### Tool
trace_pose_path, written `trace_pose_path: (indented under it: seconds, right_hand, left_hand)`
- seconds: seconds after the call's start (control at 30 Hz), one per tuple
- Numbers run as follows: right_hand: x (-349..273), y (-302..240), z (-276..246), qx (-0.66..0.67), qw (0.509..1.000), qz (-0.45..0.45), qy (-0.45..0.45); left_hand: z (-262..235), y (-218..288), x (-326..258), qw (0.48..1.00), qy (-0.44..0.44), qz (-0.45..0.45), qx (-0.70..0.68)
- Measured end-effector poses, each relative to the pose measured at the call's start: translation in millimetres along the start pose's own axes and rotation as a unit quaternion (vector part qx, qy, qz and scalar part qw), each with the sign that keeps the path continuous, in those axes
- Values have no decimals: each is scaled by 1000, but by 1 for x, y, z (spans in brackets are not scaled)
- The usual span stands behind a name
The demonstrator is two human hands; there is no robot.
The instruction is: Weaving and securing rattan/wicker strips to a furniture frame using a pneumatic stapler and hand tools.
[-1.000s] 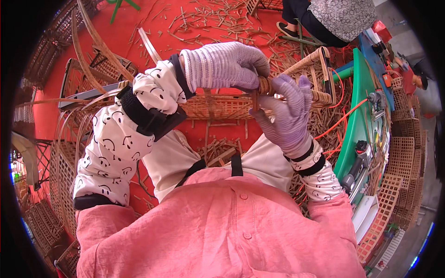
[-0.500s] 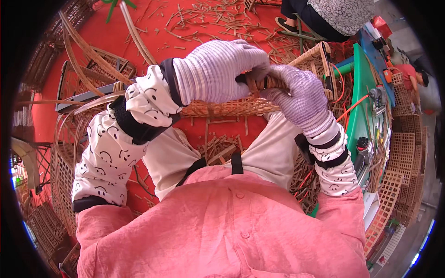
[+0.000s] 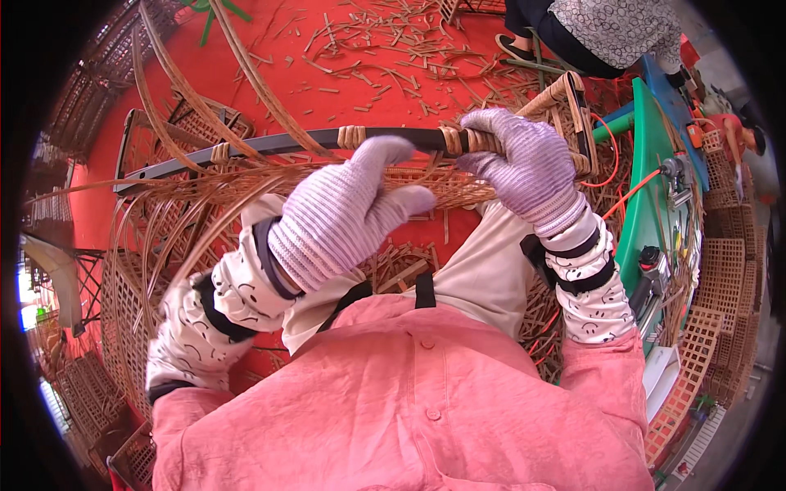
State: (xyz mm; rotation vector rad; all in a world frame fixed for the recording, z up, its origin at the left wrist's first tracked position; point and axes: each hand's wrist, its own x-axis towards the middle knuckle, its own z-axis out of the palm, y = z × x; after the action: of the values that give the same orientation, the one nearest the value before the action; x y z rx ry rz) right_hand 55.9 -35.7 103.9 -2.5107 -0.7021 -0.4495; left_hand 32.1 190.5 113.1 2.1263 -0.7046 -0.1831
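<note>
Both of my hands wear striped pale purple gloves. Across in front of me runs the dark frame bar (image 3: 286,147) of a woven rattan basket (image 3: 463,190), bound in places with tan strip wraps (image 3: 352,137). My right hand (image 3: 534,168) is closed round the bar's right part, next to a wrap; its inner fingers are partly hidden. Just below the bar, my left hand (image 3: 336,214) is held with thumb and fingers apart and nothing between them. Loose rattan strands (image 3: 192,94) rise from the bar's left part, and more hang beneath it.
Cut rattan scraps (image 3: 377,61) litter the red floor covering. At right stand a green board (image 3: 639,192), a power tool (image 3: 651,266) and an orange hose (image 3: 634,195). Stacked woven baskets (image 3: 729,270) line the far right. Another person (image 3: 606,33) sits at the upper right.
My left hand has come off the wrapped bar and drawn down and left, its fingers spreading. The right hand stays on the bar, which is now more exposed.
</note>
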Motion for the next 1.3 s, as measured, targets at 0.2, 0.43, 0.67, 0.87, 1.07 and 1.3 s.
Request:
trace_pose_path:
  seconds: [0.2,0.43,0.67,0.87,1.07,1.3]
  right_hand:
    - [-1,-5,1,25,1000,12,10]
    - [-6,-5,5,33,998,25,42]
    - [-8,7,7,57,998,-6,37]
    - [-5,0,6,-4,998,-34,49]
    - [-2,-9,1,-31,997,-70,15]
    - [-1,-7,3,-3,999,-49,-16]
  left_hand:
    - [52,-2,1,970,-73,21,230]
    - [1,3,3,980,1,186,67]
    - [11,5,14,924,3,114,-364]
    - [62,4,20,951,159,129,-230]
    - [93,-11,21,939,87,266,-200]
    - [84,-5,10,930,78,204,-297]
